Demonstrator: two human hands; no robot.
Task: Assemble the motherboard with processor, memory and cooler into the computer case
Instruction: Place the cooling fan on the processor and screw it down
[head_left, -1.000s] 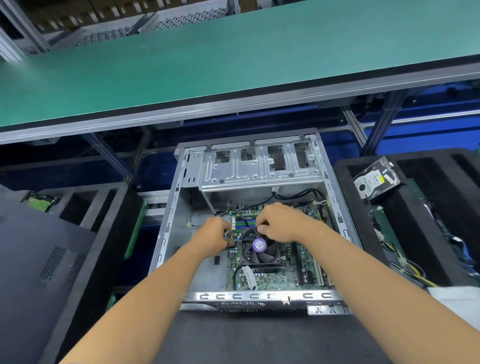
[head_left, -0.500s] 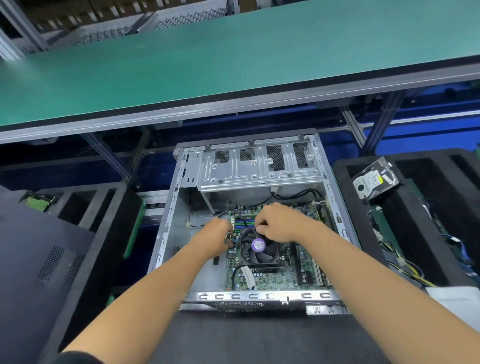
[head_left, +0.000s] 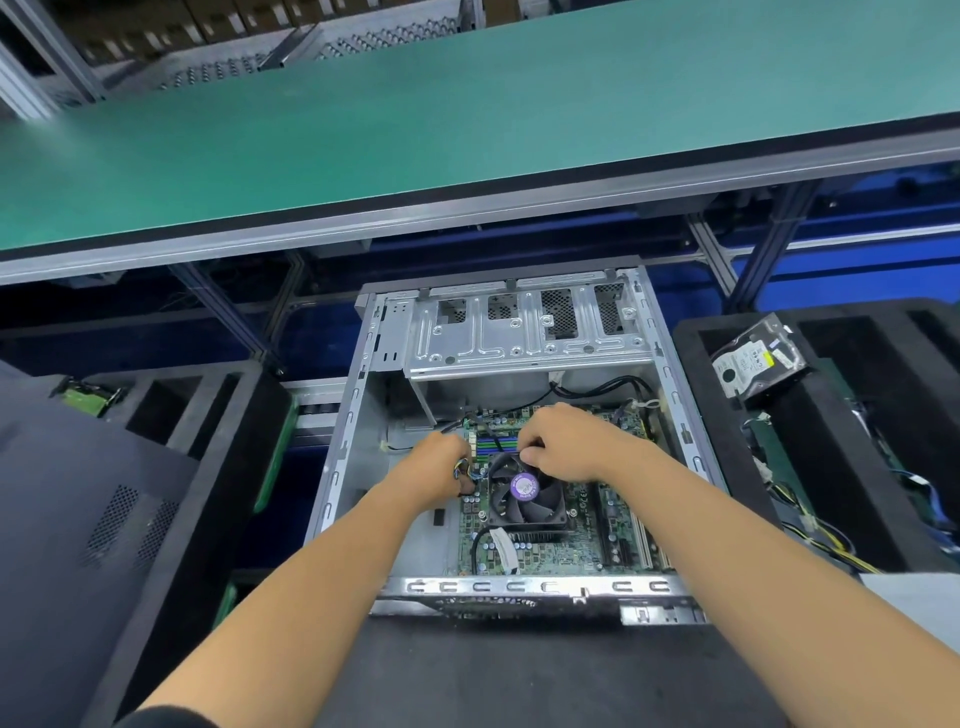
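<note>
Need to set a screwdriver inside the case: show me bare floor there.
Bare metal lies left of the motherboard, against the case left wall, under the left hand. Around the cooler, both hands and cables crowd it.

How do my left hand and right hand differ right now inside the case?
The left hand curls round coloured wires left of the cooler fan; the right hand pinches at the fan's far edge. The left sits nearer, the right farther in. Both are over the motherboard.
</note>
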